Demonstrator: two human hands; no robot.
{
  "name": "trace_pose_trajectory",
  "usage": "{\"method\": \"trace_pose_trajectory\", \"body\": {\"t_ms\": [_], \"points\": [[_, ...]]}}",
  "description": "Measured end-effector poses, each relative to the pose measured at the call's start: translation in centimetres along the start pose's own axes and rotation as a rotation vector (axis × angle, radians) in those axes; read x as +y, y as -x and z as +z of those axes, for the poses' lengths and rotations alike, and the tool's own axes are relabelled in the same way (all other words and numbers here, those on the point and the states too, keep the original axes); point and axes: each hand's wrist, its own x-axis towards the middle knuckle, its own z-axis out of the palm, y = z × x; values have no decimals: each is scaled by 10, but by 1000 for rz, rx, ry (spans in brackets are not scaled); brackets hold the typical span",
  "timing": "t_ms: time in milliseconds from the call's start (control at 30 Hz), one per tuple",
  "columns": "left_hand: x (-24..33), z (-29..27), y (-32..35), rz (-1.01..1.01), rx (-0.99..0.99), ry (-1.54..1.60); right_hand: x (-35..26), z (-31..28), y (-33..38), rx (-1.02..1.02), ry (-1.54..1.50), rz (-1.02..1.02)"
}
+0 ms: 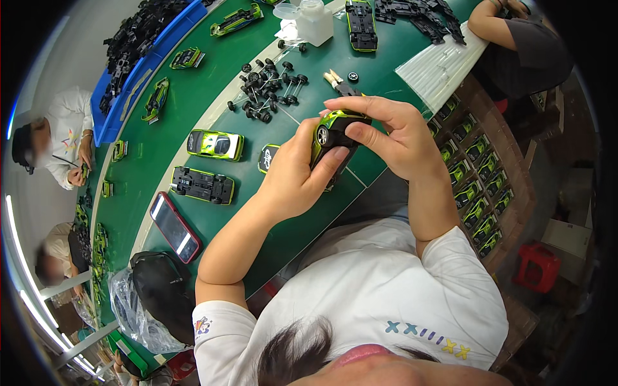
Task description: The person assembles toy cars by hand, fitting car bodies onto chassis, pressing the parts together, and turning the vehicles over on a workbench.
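Note:
Over the near edge of the green table (270,241) I hold a lime-green and black toy car (342,118) between both hands. My left hand (293,170) is closed round its left end, with the thumb against the side. The fingers of my right hand (399,132) grip the other end, thumb pressed near the underside. A silver-rimmed wheel shows between my hands; the rest of the car is partly hidden by my fingers. Just beyond lie a hand tool with pale handles (333,80) and a loose wheel (353,76).
Left of my hands are an upright toy car (215,145), an upturned one (203,185) and a phone (175,226). Wheel axles (267,87) lie piled farther back, near a white bottle (314,24). A blue bin (106,125) holds black parts. Boxed cars (476,186) stand at right; other people sit nearby.

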Motion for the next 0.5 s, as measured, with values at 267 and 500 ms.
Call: {"method": "trace_pose_trajectory", "body": {"t_ms": [267, 500], "points": [[0, 4, 2, 102, 93, -171, 1, 9, 6, 118, -6, -69], [2, 4, 4, 133, 142, -203, 1, 5, 3, 113, -113, -60]]}}
